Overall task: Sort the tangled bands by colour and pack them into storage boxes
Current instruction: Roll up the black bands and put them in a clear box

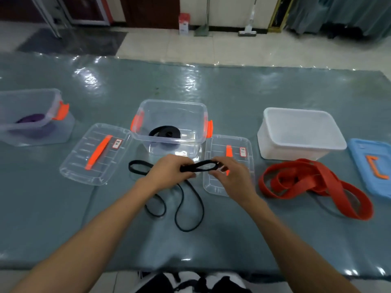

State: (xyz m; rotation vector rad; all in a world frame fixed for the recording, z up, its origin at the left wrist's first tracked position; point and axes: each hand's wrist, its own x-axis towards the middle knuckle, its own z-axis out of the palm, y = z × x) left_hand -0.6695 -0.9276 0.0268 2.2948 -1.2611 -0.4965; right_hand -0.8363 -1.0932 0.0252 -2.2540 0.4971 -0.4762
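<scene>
Head view: both hands working a black band (pixel 191 210) over the table (pixel 232 98).

L hand (pixel 169 172) clenched on bunched part of band, R hand (pixel 227 172) pinching far end of a small loop stretched between the two sets of fingers; rest of band trails down toward the person in loose loops on table, one more loop just left of L fingers. Straight beyond fingers: clear box (pixel 172 125) w/ orange clips, coiled black band (pixel 165 132) inside. Under R fingers: clear lid (pixel 229 157) w/ orange handle. Left of L fingers: 2nd clear lid (pixel 95 153); far left, clear box (pixel 31 117) w/ purple band (pixel 33 121) in it. Right of R fingers: red bands (pixel 313 182) in a tangled pile on table, white box (pixel 300 134) just behind them, blue lid (pixel 372 166) at far right edge.
</scene>
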